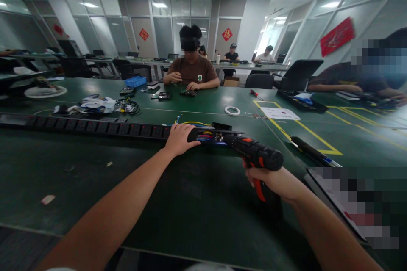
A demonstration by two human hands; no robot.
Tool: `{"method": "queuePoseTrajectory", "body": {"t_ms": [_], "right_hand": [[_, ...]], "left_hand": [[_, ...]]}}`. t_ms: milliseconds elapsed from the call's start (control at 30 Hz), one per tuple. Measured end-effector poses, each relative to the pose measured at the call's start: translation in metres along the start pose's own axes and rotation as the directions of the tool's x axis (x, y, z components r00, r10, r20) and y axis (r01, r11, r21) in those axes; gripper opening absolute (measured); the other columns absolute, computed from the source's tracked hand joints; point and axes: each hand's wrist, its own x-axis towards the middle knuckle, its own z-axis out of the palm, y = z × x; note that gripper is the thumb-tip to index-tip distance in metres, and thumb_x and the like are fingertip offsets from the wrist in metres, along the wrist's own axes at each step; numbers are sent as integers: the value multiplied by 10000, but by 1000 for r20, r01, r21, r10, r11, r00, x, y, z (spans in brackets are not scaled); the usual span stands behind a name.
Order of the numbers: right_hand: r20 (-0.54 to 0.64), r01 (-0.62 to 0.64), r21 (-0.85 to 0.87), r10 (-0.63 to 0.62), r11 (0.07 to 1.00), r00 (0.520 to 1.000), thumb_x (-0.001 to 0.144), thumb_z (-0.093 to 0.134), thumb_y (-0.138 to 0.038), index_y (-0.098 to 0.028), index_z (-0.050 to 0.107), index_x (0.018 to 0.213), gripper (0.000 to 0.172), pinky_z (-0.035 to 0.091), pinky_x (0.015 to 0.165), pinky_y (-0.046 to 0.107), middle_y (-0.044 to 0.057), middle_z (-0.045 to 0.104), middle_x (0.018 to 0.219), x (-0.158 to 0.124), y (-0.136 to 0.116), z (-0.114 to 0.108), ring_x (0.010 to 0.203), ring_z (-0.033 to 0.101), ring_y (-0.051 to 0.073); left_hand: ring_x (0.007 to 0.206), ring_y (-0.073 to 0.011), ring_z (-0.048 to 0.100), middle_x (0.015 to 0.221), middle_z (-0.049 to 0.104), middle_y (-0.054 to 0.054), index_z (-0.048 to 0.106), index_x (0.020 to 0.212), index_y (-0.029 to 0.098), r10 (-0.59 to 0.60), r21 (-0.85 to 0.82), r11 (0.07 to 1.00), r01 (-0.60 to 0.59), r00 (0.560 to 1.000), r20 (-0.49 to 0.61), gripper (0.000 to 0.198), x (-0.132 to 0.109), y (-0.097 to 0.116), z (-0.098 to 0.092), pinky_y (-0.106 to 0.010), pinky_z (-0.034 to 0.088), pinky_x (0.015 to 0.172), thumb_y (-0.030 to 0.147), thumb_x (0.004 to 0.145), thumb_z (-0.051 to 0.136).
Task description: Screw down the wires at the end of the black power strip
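Observation:
A long black power strip (95, 128) with a row of sockets lies across the green table. My left hand (179, 140) grips it near its right end, fingers over the top and thumb along the near side. Just right of that hand, the housing is open, and coloured wires (206, 136) and small parts show inside. My right hand (263, 176) is wrapped round the grip of a black and orange cordless drill (254, 151). The drill's nose points left at the open end; whether its bit touches anything I cannot tell. Yellow and blue wires (193, 122) stick out behind the strip.
Across the table a person (192, 70) handles small circuit boards. Bagged cables (98, 103) lie back left, near a blue basket (135, 81). A white ring-shaped coil (232, 111), a paper sheet (280, 113) and a black-handled tool (310, 150) lie to the right. Another person sits far right.

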Motion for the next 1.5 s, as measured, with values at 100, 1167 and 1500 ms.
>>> {"method": "queuePoseTrajectory", "body": {"t_ms": [100, 1167, 1500], "right_hand": [[-1, 7, -2, -7, 1000, 1000, 636, 718, -293, -232, 666, 893, 269, 507, 622, 331, -32, 657, 607, -1, 1, 0, 611, 641, 203], [-5, -1, 3, 1, 1000, 1000, 651, 743, -307, -231, 672, 907, 276, 515, 625, 327, -26, 669, 631, 0, 3, 0, 617, 632, 198], [-7, -6, 3, 6, 1000, 1000, 629, 720, -307, -228, 661, 901, 290, 502, 624, 333, -31, 668, 608, 1, 2, 0, 611, 628, 197]], "left_hand": [[1452, -388, 585, 1527, 697, -136, 665, 1498, 240, -2, -6, 1000, 2, 1000, -1, 683, 0, -1, 0, -593, 329, 1300, 685, 985, 737], [1451, -384, 590, 1520, 704, -135, 668, 1495, 238, -3, -10, 1000, 2, 1000, -3, 684, 0, 0, 0, -596, 323, 1309, 685, 983, 739], [1447, -398, 584, 1523, 697, -135, 670, 1504, 240, 3, -13, 1000, -3, 1000, -5, 688, 0, -1, 1, -603, 327, 1302, 684, 984, 738]]}}
